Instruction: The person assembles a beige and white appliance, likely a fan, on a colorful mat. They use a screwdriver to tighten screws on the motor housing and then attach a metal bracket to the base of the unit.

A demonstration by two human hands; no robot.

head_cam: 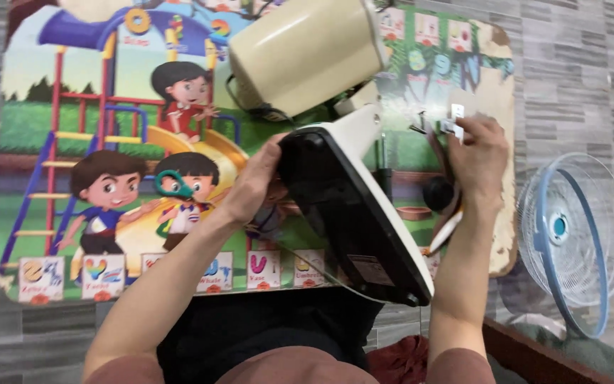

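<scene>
A: While the left hand (254, 181) grips the black-and-white plastic appliance base (353, 213), tilted over the cartoon-printed low table (72, 128), where is the right hand (479, 153)?

B: Closed around a small white part (457, 114) beside the base's far end; keep the base braced; the cream cylindrical housing (307, 53) lies just behind.

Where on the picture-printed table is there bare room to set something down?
The table is free along its left half, from the left edge to the green-handled scissors. The right half is crowded: cream appliance body, black-bottomed unit held by the left hand, right hand, dark cable.
</scene>
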